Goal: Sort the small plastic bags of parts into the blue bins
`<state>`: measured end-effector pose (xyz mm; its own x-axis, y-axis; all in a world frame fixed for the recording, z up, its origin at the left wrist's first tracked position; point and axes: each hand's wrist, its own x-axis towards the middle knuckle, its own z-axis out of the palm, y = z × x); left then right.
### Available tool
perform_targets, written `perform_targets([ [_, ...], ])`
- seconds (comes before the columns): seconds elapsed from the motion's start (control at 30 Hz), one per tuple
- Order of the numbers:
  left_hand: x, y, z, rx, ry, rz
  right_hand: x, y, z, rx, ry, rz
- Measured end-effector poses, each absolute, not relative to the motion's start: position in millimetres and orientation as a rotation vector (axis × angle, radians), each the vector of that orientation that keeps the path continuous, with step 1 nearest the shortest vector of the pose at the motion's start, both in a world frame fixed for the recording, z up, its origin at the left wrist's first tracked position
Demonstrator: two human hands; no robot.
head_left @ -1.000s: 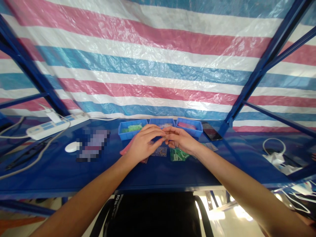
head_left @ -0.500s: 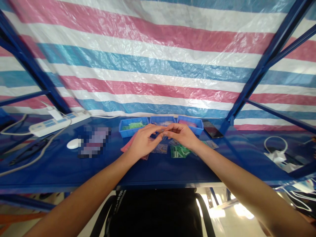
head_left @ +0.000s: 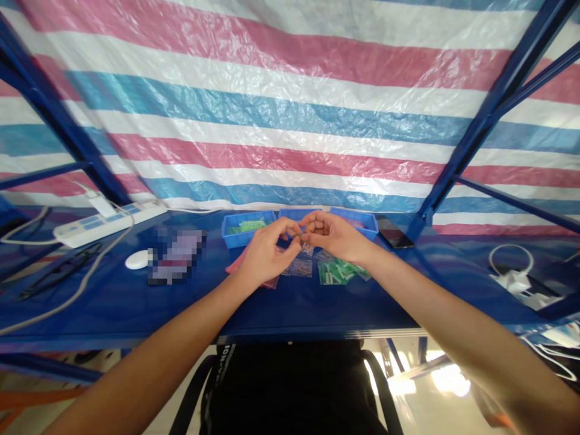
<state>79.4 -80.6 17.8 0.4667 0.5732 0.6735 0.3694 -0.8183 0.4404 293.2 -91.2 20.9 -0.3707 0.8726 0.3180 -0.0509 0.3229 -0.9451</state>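
My left hand [head_left: 267,251] and my right hand [head_left: 333,237] meet above the blue table [head_left: 290,302], fingertips pinched together on a small clear plastic bag [head_left: 307,248] that hangs between them. Below the hands lie several small bags: green ones [head_left: 338,273], a clear one with small parts [head_left: 299,267] and a pink one [head_left: 267,281]. Behind the hands stand three blue bins in a row: a left bin [head_left: 247,228] with green pieces, a middle bin [head_left: 296,213] and a right bin [head_left: 362,220].
A white power strip [head_left: 109,219] with cables lies at the back left, a white round object [head_left: 137,260] near it. A dark phone [head_left: 394,232] rests right of the bins. White cables and a charger [head_left: 514,279] sit at the right. Blue frame posts [head_left: 480,121] flank a striped tarp.
Both hands have risen a little and moved toward the bins, still pinched together; the small clear bag now hangs visibly between them.
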Motion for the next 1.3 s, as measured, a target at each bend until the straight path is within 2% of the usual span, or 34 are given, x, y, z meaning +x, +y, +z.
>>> perform_targets([
  [0.27,79.3,-68.3,20.7,2.598,0.788,1.21,296.3,-77.2,24.2,-0.783,-1.464,1.261],
  [0.47,86.4,-59.3,35.3,2.807,0.671,1.075,306.3,-64.4,10.3,-0.762,-1.149,1.155],
  [0.6,96.9,-53.5,35.8,2.918,0.688,1.059,307.8,-62.8,1.5,-0.744,-1.063,1.241],
  [0.97,88.3,-40.5,27.2,2.696,0.756,1.138,300.8,-63.0,-2.5,-0.753,-1.16,1.318],
  [1.3,84.6,-50.9,22.9,2.681,0.813,1.041,300.0,-66.9,-1.0,-0.74,-1.421,1.132],
])
